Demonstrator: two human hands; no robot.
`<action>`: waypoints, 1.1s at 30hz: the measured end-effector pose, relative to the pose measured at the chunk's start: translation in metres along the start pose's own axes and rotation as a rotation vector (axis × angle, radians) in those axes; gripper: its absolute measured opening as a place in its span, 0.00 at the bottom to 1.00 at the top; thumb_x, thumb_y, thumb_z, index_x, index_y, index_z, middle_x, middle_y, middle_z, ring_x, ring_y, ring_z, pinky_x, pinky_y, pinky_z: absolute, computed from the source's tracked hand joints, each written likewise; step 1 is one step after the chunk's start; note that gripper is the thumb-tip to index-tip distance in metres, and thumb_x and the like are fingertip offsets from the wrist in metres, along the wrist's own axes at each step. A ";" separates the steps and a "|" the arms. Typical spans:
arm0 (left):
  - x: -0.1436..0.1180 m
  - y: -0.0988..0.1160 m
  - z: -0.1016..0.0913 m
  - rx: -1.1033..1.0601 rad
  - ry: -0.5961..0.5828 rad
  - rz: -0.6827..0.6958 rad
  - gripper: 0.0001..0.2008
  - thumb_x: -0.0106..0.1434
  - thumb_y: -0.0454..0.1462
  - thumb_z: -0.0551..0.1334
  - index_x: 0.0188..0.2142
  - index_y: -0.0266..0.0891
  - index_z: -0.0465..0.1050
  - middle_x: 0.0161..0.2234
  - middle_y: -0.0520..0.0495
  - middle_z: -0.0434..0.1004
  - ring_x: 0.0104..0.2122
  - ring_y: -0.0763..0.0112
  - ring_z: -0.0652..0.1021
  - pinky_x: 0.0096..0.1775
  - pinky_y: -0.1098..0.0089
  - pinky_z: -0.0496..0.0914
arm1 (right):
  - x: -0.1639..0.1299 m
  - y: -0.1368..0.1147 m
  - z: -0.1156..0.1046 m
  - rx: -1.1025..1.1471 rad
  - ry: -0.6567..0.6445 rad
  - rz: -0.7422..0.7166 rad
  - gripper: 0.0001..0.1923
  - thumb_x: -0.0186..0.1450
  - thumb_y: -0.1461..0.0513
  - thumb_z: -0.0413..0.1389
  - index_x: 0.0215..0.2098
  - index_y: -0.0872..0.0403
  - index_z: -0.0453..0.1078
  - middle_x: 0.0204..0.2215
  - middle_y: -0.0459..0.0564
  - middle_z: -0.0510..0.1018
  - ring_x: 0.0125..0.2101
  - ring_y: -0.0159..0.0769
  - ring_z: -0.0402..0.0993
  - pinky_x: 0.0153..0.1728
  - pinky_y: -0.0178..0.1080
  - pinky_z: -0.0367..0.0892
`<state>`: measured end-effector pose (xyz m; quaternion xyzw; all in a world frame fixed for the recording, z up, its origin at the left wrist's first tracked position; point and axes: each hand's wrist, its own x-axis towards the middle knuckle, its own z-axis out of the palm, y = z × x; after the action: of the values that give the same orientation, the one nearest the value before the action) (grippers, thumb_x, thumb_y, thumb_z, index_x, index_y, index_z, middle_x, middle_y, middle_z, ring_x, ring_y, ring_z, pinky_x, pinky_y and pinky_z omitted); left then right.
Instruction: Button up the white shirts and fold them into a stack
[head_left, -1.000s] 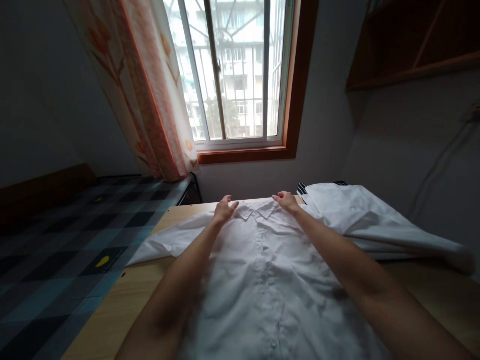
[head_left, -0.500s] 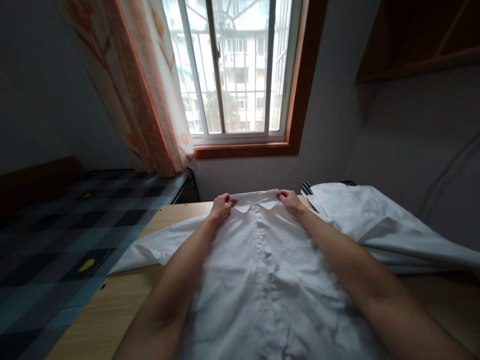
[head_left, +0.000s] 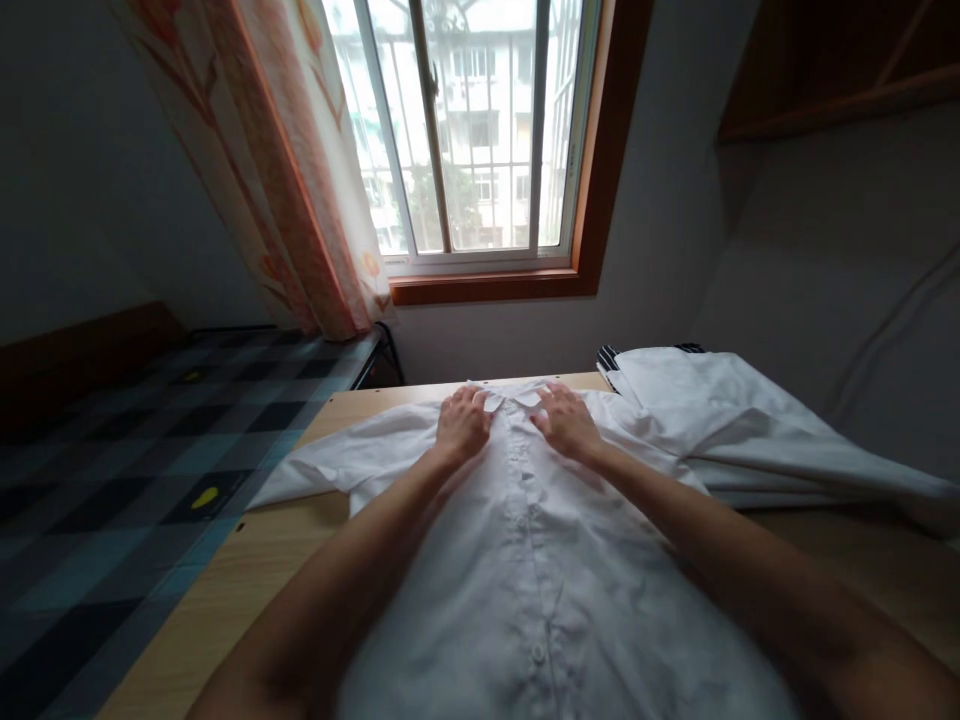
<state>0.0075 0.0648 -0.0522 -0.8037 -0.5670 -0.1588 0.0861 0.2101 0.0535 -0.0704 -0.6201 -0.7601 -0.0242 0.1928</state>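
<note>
The left hand (head_left: pixel 463 425) lay flat and released, palm down, fingers spread on the white shirt (head_left: pixel 525 560) just beside the collar (head_left: pixel 510 398), and the right hand (head_left: pixel 566 422) matched it on the other side of the button placket, equally flat and gripping nothing. That was the head view, the only one on offer: the shirt was spread front-up along the wooden tabletop (head_left: pixel 247 590), collar toward the window (head_left: pixel 472 130), one short sleeve fanned out to the left over the tabletop's edge. Both bare forearms ran up the shirt's body from the bottom of the frame. To the right, touching the shirt's shoulder, sat a heap of other white garments (head_left: pixel 735 420) with a striped piece (head_left: pixel 609 358) peeking out at the far end. Left of the tabletop lay a bed with a checked cover (head_left: pixel 135 470), and a patterned orange curtain (head_left: pixel 300 180) hung beside the window.
</note>
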 end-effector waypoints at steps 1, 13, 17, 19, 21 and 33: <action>-0.014 0.007 -0.002 -0.029 -0.051 0.026 0.21 0.68 0.40 0.52 0.58 0.36 0.64 0.60 0.39 0.64 0.61 0.56 0.62 0.59 0.58 0.56 | -0.017 -0.005 -0.001 0.006 -0.057 -0.053 0.29 0.69 0.52 0.45 0.64 0.58 0.56 0.65 0.61 0.56 0.65 0.49 0.48 0.62 0.49 0.47; -0.068 0.026 0.000 -0.107 -0.403 0.186 0.39 0.66 0.58 0.43 0.68 0.37 0.47 0.68 0.42 0.43 0.67 0.55 0.47 0.63 0.49 0.44 | -0.074 0.003 -0.004 0.026 -0.383 -0.192 0.39 0.68 0.41 0.34 0.70 0.52 0.42 0.69 0.51 0.43 0.68 0.45 0.38 0.64 0.56 0.36; -0.056 0.026 0.006 -0.103 -0.402 0.171 0.39 0.66 0.58 0.42 0.68 0.36 0.46 0.68 0.41 0.43 0.67 0.55 0.47 0.63 0.48 0.43 | -0.059 0.008 -0.003 0.058 -0.392 -0.193 0.36 0.69 0.43 0.37 0.69 0.51 0.45 0.69 0.51 0.44 0.68 0.44 0.39 0.64 0.56 0.36; -0.054 0.025 0.008 -0.116 -0.396 0.171 0.38 0.67 0.57 0.43 0.68 0.37 0.47 0.68 0.41 0.43 0.67 0.55 0.47 0.63 0.48 0.42 | -0.053 0.004 -0.005 0.105 -0.348 -0.146 0.32 0.69 0.46 0.39 0.66 0.52 0.53 0.67 0.53 0.52 0.66 0.45 0.45 0.63 0.55 0.40; -0.053 0.025 0.007 -0.146 -0.385 0.170 0.35 0.67 0.54 0.46 0.67 0.38 0.50 0.68 0.41 0.45 0.67 0.55 0.48 0.63 0.47 0.43 | -0.047 -0.006 -0.009 0.159 -0.278 -0.030 0.28 0.69 0.47 0.43 0.58 0.53 0.65 0.61 0.57 0.65 0.61 0.46 0.59 0.60 0.52 0.49; -0.033 0.049 -0.004 -0.317 -0.158 -0.290 0.11 0.57 0.42 0.63 0.38 0.46 0.81 0.47 0.43 0.76 0.50 0.55 0.72 0.50 0.60 0.64 | -0.041 -0.056 0.003 0.134 -0.026 0.288 0.14 0.64 0.57 0.51 0.41 0.56 0.73 0.46 0.61 0.74 0.48 0.50 0.69 0.50 0.57 0.57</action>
<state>0.0431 0.0178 -0.0575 -0.7272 -0.6495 -0.1933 -0.1094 0.1626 0.0032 -0.0751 -0.7088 -0.6656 0.0625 0.2251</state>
